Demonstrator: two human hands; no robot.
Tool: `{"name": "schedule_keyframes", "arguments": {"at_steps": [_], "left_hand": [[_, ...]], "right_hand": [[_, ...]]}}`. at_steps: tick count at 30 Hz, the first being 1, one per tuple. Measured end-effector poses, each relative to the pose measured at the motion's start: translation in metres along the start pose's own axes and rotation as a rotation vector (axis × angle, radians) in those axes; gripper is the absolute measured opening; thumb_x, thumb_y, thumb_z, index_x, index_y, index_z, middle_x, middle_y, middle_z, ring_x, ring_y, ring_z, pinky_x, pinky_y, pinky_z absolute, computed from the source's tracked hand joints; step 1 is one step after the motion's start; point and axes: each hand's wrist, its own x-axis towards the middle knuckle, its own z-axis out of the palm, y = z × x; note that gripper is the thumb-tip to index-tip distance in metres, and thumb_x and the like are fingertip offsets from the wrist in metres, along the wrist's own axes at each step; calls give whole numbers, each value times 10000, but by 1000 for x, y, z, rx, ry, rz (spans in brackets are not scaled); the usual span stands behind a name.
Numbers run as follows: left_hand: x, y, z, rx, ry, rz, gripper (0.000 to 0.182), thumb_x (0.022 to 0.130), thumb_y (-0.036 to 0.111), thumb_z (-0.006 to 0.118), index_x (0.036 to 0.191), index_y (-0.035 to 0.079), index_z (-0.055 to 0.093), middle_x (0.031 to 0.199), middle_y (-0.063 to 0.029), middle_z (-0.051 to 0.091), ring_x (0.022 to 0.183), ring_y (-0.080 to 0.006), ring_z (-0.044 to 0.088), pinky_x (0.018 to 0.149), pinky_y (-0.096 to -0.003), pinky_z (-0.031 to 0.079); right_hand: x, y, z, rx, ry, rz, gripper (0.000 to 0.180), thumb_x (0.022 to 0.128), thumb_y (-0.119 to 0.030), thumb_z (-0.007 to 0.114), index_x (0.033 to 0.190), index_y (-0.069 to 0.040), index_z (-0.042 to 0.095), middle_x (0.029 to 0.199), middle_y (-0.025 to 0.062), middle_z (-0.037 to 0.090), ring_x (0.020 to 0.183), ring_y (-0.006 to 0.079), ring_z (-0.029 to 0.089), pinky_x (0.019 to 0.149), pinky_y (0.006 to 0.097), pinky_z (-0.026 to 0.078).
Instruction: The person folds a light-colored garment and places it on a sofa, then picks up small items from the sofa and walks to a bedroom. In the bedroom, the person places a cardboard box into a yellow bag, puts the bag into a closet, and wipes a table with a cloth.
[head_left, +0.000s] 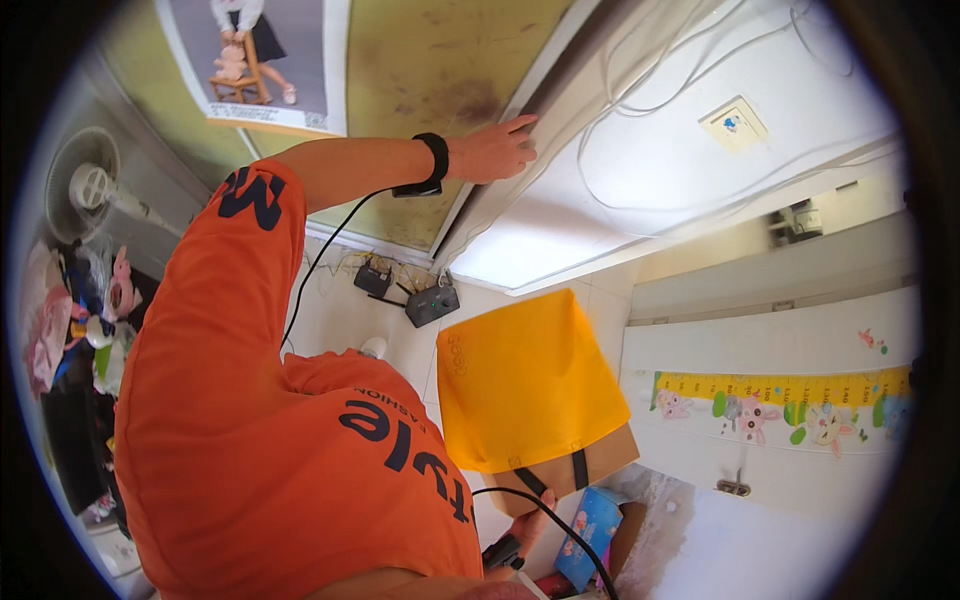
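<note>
My left hand (495, 151), with a black band on its wrist, reaches out to the edge of a yellowish door panel (420, 52). Its fingers are apart and lie against the dark frame (517, 135) there; the fingertips are partly hidden. Low in the view, my right hand (534, 521) grips a brown cardboard box (611, 454) by its near side. An orange-yellow cover (529, 382) with two black straps (580, 469) lies over most of that box. A black cable runs from the left wristband, and another black cable passes by my right hand.
Two black network devices (433, 304) with thin cables stand on the tiled floor. Loose white cables hang across the white wall (660, 150) by a switch (733, 124). A white door (757, 450) bears a height chart. A blue carton (589, 536), a fan (91, 187) and clutter stand around.
</note>
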Motion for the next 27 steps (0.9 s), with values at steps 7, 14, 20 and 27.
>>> {"name": "schedule_keyframes", "arguments": {"at_steps": [7,14,20,27], "left_hand": [[4,-12,5,-16,356,-1,56,756,66,610,812,66,602,851,-68,497,883,-243,550,1220,-527,246],[-3,-24,-2,271,67,-53,208,792,89,601,992,75,655,975,-46,584,1101,-243,549,1251,-531,160],[0,-24,14,538,-161,-75,301,861,122,594,1157,116,646,1108,-14,608,1212,-215,509,1261,-531,115],[-6,-32,12,417,-166,-106,260,841,93,590,1094,128,638,1090,-20,595,1211,-227,504,1260,-541,111]], "right_hand": [[31,41,-35,20,-22,12,520,904,-335,732,1298,-43,558,1211,105,657,1082,241,657,910,380,553],[68,28,5,53,-85,49,624,894,-239,730,1411,-33,450,1298,121,604,1141,256,630,973,385,524],[92,12,32,-129,-103,79,813,795,-176,781,1464,10,359,1373,177,512,1231,289,517,1079,397,411],[96,8,57,-241,-139,29,703,751,-43,758,1369,-3,423,1296,141,539,1177,256,526,1067,379,412]]}}
